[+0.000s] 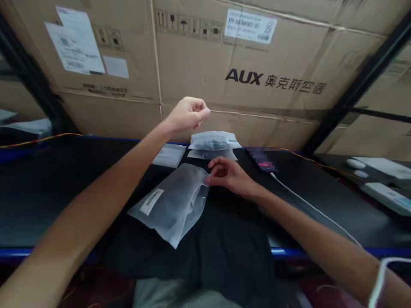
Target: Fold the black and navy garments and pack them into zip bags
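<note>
My right hand [231, 177] pinches the edge of a frosted plastic bag [173, 196] between thumb and forefinger. The bag tilts over a piece of black cloth [221, 248], which hangs past the table's near edge. A small white label [152, 201] is stuck to the bag. Raised above the far part of the table, my left hand [190, 114] has its fingers closed in a pinch. Whether anything small is between them I cannot make out. Just beyond my right hand lie two stacked frosted packets [214, 141] with dark contents.
Left of the stack is a flat clear plastic bag [169, 155]. A phone [263, 159] with a white cable [308, 205] lies to the right. Large cardboard boxes [199, 64] wall off the back, between dark metal posts. White boxes [390, 194] sit far right.
</note>
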### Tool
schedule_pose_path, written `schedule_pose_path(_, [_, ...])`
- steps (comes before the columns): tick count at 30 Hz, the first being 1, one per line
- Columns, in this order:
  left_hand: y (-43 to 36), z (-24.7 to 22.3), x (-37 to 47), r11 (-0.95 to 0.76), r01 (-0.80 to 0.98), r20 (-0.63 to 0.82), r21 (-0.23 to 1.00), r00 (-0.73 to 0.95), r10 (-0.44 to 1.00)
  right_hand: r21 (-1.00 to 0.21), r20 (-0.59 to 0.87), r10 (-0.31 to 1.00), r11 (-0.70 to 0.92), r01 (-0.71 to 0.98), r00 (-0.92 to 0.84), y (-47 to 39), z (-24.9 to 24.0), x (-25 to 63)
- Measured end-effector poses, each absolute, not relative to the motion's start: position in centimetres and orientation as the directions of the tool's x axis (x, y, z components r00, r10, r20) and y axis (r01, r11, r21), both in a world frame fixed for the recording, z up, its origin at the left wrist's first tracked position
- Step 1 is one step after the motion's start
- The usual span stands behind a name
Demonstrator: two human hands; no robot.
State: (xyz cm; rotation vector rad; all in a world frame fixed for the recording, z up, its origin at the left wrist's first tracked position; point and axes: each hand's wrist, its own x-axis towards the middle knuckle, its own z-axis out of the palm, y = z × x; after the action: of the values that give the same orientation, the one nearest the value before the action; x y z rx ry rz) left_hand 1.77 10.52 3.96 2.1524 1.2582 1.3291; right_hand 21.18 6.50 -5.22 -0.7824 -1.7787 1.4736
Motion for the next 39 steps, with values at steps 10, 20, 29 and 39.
schedule_pose_path(10, [10.4, 1.9, 2.8, -0.674, 0.559, 0.086, 0.483, 0.736, 0.671, -0.907, 0.421, 0.887, 0.406, -0.117, -0.19, 8.1, -6.4, 21.0])
schedule_pose_path(20, [12.2, -1.3, 1.6, -0.628, 0.606, 0.053, 0.488, 0.698, 0.714, -0.792, 0.544, 0.76, 0.605, 0.081, -0.355, 10.6, -9.1, 19.6])
schedule_pose_path(29, [11.5, -0.7, 2.5, -0.633, 0.697, 0.328, 0.338, 0.543, 0.773, -0.746, 0.603, 0.709, 0.663, 0.056, -0.365, 12.4, -6.5, 20.1])
schedule_pose_path(39, [12.9, 3.9, -2.8, -0.414, 0.641, 0.646, 0.646, -0.17, 0.744, -0.796, 0.526, 0.692, 0.606, 0.001, -0.495, 8.4, -2.9, 21.6])
